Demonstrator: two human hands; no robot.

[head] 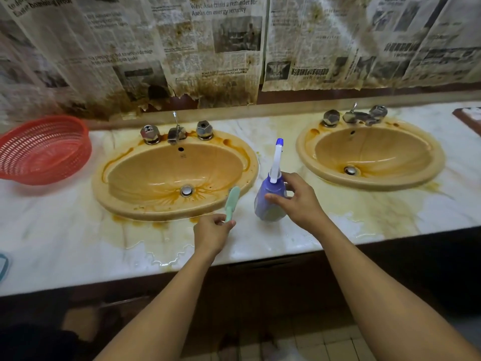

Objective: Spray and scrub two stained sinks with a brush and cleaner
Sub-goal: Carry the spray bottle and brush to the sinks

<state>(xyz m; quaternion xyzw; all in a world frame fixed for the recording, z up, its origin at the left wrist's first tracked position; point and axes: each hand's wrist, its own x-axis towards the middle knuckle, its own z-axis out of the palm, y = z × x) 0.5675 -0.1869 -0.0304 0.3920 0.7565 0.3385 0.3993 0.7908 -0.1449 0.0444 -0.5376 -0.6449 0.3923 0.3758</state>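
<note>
Left hand [212, 234], reaching forward, pinches the brush [232, 200] upright; right hand [299, 201] clasps the spray bottle [263, 208]

stained left sink [145, 175] and right sink [385, 152] flank the upright purple bottle [268, 208], green brush [232, 199] tilted over the left rim.

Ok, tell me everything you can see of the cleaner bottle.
The cleaner bottle has a squat lavender plastic body, a long white neck slanting up and away, and a blue cap on the tip. It sits on the marble counter between the left sink and the right sink, leaning slightly. Whether its base rests flat is unclear. The right hand grips the body, thumb on the near face.
</note>
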